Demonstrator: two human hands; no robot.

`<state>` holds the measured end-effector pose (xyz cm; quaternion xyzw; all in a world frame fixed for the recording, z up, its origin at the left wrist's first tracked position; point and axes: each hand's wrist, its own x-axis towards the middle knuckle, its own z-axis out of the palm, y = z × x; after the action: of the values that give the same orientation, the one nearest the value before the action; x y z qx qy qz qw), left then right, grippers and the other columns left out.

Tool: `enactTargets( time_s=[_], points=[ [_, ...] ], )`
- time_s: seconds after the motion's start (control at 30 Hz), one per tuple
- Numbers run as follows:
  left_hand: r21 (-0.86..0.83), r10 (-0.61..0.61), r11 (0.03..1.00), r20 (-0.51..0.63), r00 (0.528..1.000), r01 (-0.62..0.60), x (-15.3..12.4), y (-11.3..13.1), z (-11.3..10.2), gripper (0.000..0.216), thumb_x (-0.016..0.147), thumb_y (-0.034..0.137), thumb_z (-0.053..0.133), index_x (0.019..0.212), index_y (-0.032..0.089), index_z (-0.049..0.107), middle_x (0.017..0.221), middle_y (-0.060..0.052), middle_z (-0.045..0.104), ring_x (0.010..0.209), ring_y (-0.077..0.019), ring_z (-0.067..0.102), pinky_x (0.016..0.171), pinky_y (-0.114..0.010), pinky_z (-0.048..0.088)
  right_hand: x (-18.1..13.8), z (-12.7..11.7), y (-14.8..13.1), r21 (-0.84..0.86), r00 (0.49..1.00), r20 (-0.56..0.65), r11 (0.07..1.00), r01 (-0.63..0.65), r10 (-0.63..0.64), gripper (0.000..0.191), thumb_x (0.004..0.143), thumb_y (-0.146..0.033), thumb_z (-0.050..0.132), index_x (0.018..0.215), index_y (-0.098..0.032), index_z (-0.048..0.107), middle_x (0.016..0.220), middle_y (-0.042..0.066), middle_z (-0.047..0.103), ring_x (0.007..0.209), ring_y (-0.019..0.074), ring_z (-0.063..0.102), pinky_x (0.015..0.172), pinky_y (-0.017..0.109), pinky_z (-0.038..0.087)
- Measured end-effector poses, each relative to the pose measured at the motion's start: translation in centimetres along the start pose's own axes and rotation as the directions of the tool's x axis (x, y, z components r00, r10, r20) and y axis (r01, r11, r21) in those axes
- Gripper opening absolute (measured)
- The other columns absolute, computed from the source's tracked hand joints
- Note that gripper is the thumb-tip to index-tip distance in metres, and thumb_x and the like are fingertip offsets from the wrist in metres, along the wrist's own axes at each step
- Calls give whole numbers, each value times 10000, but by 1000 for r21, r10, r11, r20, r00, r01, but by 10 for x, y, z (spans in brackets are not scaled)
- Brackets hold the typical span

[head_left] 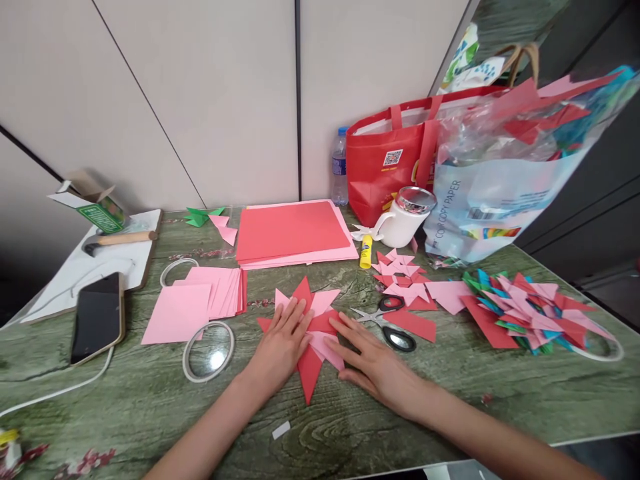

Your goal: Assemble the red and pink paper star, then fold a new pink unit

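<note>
A red and pink folded paper star [311, 320] lies flat on the green wood-grain table [150, 400]. My left hand [283, 343] rests flat on the star's left side, fingers stretched out. My right hand [373, 360] presses flat on its right side, fingers also extended. Neither hand grips anything. Black-handled scissors [393, 327] lie just right of my right hand.
Pink paper squares [200, 303], a tape ring [209, 351] and a phone [97, 317] lie left. A red paper stack [293, 233], glue stick [366, 251], white mug [405, 217], red bag [390, 167] and paper pack [500, 193] stand behind. Finished stars [525, 310] pile right.
</note>
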<state>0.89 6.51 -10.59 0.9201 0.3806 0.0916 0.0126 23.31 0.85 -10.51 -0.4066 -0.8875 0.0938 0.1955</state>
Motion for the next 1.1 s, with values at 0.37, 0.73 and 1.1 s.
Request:
enactTargets(
  time_s=[0.37, 0.73, 1.1],
  points=[
    [-35, 23, 999, 5, 1000, -23, -1, -2, -4, 420, 930, 323, 394, 1337, 223, 412, 1428, -161, 358, 1343, -269, 259, 1050, -502, 311, 2, 1, -2, -73, 1000, 24, 997, 18, -17, 434, 871, -229, 539, 1298, -216, 461, 1432, 132, 350, 1376, 281, 155, 1038, 511, 343],
    [-23, 9, 1000, 4, 1000, -9, 0, -1, -6, 397, 935, 341, 376, 1310, 233, 450, 1421, -128, 381, 1336, -253, 282, 1054, -492, 314, -9, 2, 33, -19, 977, -188, 994, -111, 106, 420, 893, -86, 363, 1283, -181, 485, 1301, 136, 504, 1318, 242, 337, 1000, 459, 428],
    [-40, -9, 999, -6, 1000, 9, -2, 0, -2, 394, 920, 331, 418, 1300, 232, 460, 1427, -129, 374, 1338, -263, 279, 1057, -497, 310, 28, -5, 52, -4, 958, -269, 994, -109, 104, 478, 835, -1, 314, 1232, -155, 533, 1253, 119, 546, 1328, 231, 317, 1023, 475, 410]
  ],
)
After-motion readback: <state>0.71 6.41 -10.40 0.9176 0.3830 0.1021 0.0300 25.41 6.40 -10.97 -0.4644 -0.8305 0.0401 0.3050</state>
